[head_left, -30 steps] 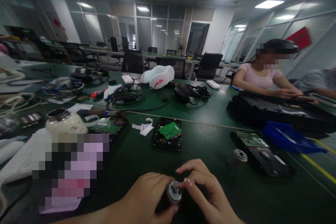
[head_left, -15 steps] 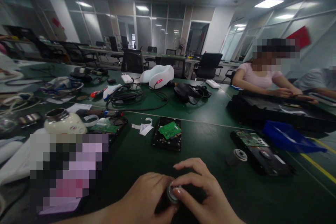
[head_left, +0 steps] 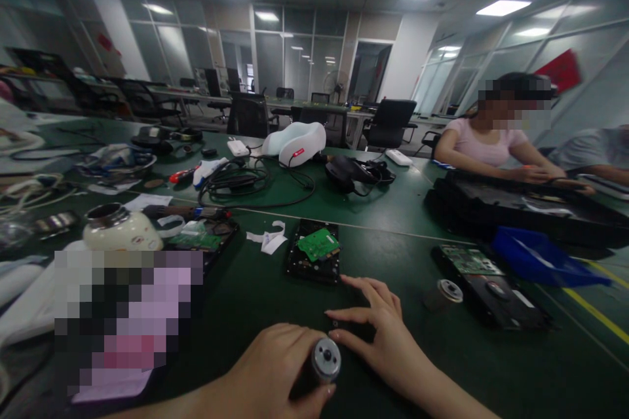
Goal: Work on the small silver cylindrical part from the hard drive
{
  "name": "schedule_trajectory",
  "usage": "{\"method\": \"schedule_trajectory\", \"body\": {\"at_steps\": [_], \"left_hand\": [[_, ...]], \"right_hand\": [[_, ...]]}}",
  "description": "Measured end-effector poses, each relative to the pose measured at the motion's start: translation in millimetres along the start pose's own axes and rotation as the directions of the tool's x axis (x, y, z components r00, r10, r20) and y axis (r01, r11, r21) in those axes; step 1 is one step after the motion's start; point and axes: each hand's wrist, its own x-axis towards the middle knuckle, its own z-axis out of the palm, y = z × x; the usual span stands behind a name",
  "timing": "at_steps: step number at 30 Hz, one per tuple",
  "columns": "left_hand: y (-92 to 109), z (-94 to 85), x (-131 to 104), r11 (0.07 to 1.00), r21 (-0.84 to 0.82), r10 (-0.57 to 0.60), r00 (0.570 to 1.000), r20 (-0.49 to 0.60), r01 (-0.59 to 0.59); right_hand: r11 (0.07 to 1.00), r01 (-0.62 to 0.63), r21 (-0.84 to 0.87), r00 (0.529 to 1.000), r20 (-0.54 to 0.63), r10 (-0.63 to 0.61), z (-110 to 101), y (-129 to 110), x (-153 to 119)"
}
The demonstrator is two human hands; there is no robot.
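Note:
My left hand [head_left: 282,366] is wrapped round a dark metal cylinder [head_left: 326,360] whose silvery round end faces up, with a centre stub and small holes. Just right of it, my right hand [head_left: 376,327] has thumb and index finger close to a tiny ring-like part [head_left: 335,324]; its other fingers are spread. Whether the fingers touch that part is unclear. Beyond both hands lies a black hard drive [head_left: 312,272] with a loose green circuit board [head_left: 318,244] on top. A second metal cylinder [head_left: 443,294] stands to the right, beside another hard drive [head_left: 511,301].
White paper scraps [head_left: 269,239], a cream jar [head_left: 120,229], coiled black cable [head_left: 240,177] and a white neck pillow [head_left: 297,142] lie on the green table. At right are a blue tray [head_left: 545,258], a black case [head_left: 531,203] and a seated person [head_left: 491,144].
My right hand has moved off the cylinder's top, slightly right and forward, and its fingers have spread. The cylinder's end is now uncovered; my left hand still holds it.

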Motion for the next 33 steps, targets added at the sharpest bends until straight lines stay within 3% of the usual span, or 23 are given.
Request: {"method": "schedule_trajectory", "body": {"at_steps": [6,10,14,22,33], "left_hand": [[-0.6,-0.5,1.5,1.000,0.015,-0.012,1.000,0.023,0.012],[-1.5,0.9,0.2,1.000,0.001,0.018,1.000,0.005,-0.018],[-1.2,1.7,1.1,0.999,-0.025,0.028,1.000,-0.004,-0.028],[-1.6,1.9,1.0,0.997,-0.025,0.069,0.997,-0.026,-0.069],[-4.7,5.2,-1.1,0.997,0.003,0.079,0.996,-0.044,-0.079]], "right_hand": [[0.985,0.002,0.171,0.991,-0.129,0.021,-3.9,-8.8,-1.2],[0.935,0.148,0.321,0.975,-0.206,-0.083,-9.1,-25.6,-9.7],[0.923,0.245,0.296,0.963,-0.181,-0.198,-8.3,-36.3,-17.4],[0.931,0.260,0.256,0.956,-0.207,-0.210,-7.5,-36.2,-17.5],[0.921,0.128,0.369,0.992,-0.056,-0.115,-7.7,-41.6,-17.4]]}}
